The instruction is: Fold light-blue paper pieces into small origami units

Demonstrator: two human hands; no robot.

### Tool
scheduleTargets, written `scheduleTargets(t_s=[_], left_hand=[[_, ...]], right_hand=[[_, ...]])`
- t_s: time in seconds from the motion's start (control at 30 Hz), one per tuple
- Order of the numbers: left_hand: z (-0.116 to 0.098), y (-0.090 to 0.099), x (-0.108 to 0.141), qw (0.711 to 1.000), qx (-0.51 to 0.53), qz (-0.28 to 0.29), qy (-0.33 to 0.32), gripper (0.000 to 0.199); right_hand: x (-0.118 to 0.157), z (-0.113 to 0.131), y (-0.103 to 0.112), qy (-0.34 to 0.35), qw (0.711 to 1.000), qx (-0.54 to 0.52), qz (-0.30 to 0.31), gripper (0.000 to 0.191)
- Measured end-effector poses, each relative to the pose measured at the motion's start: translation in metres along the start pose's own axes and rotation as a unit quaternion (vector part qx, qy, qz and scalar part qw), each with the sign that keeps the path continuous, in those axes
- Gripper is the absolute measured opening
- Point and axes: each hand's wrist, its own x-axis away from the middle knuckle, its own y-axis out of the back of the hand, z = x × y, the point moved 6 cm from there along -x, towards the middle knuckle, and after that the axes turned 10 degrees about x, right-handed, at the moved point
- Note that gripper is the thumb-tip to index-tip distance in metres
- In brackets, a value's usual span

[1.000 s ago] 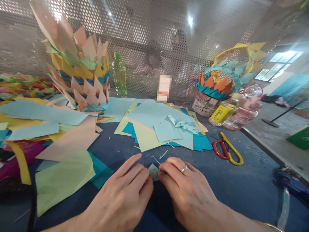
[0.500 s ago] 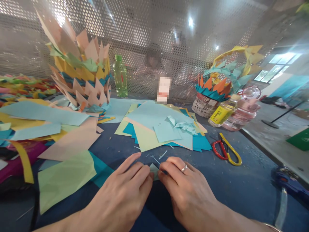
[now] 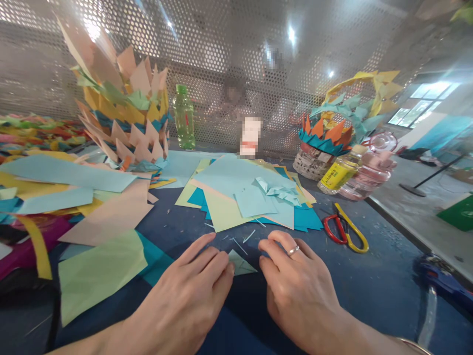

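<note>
A small folded piece of light blue-green paper [image 3: 244, 265] lies on the dark blue tabletop, its right corner pointing toward my right hand. My left hand [image 3: 195, 291] holds its left side down, with thumb and fingers bunched over that edge and one finger stretched forward. The paper under those fingers is hidden. Just right of the paper, my right hand [image 3: 301, 281], with a ring on one finger, is apart from it. Its fingers are loosely bent and hold nothing. Thin paper slivers [image 3: 249, 236] lie ahead of the folded piece.
Ahead is a pile of coloured sheets [image 3: 221, 177] with a crumpled light blue strip [image 3: 281, 191]. Red-and-yellow scissors [image 3: 345, 229], bottles [image 3: 338, 172] and a paper-decorated basket [image 3: 314, 160] stand right. Left are loose sheets [image 3: 103, 276] and a tall pointed paper construction [image 3: 129, 113].
My right hand has let go of the folded paper and moved a little to the right, uncovering its right corner. The left hand has hardly moved.
</note>
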Motion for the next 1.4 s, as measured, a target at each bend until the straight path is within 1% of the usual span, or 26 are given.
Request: scheduleTargets(t_s=[0.13, 0.3, 0.5, 0.67, 0.73, 0.8, 0.87, 0.93, 1.0, 1.07, 1.2, 1.3, 1.4], left_hand=[[0.0, 0.001, -0.001, 1.0, 0.005, -0.005, -0.004, 0.027], [0.0, 0.001, -0.001, 1.0, 0.006, -0.009, -0.009, 0.024], [0.0, 0.0, 0.0, 1.0, 0.009, -0.008, -0.016, 0.023], [0.001, 0.001, -0.001, 1.0, 0.012, -0.001, -0.009, 0.027], [0.001, 0.003, -0.002, 1.0, 0.014, -0.004, -0.007, 0.028], [0.001, 0.003, -0.003, 1.0, 0.017, -0.007, -0.002, 0.029], [0.003, 0.003, -0.004, 1.0, 0.026, -0.009, 0.009, 0.029], [0.007, 0.004, -0.005, 0.999, 0.041, -0.021, 0.026, 0.031], [0.012, 0.006, -0.006, 0.997, 0.05, -0.039, 0.048, 0.031], [0.02, 0.006, -0.006, 0.995, 0.047, -0.043, 0.078, 0.027], [0.035, -0.003, -0.005, 0.989, 0.058, -0.007, 0.139, 0.019], [0.035, -0.006, -0.006, 0.985, 0.097, 0.013, 0.14, 0.012], [0.029, 0.001, -0.008, 0.984, 0.129, -0.005, 0.122, 0.01]], right_hand=[[0.001, 0.004, 0.005, 0.027, 0.999, -0.032, -0.015, 0.015], [0.001, 0.0, 0.004, -0.001, 1.0, -0.012, -0.012, 0.016], [0.002, 0.004, 0.004, 0.028, 0.998, -0.053, -0.009, 0.015], [0.001, -0.001, 0.003, -0.003, 1.0, -0.027, 0.001, 0.017], [-0.001, -0.003, 0.003, -0.016, 0.999, -0.032, 0.003, 0.018], [-0.003, -0.003, 0.001, -0.017, 0.998, -0.05, 0.015, 0.023], [-0.005, -0.002, -0.003, -0.013, 0.996, -0.073, 0.046, 0.031], [-0.006, 0.001, -0.008, -0.008, 0.992, -0.097, 0.081, 0.033], [-0.006, 0.002, -0.012, -0.01, 0.987, -0.118, 0.105, 0.029], [-0.007, 0.003, -0.014, -0.013, 0.985, -0.131, 0.114, 0.026], [-0.008, 0.005, -0.015, -0.014, 0.981, -0.154, 0.116, 0.023], [-0.007, 0.004, -0.015, -0.018, 0.979, -0.176, 0.099, 0.018], [-0.007, 0.002, -0.015, -0.021, 0.978, -0.189, 0.091, 0.008]])
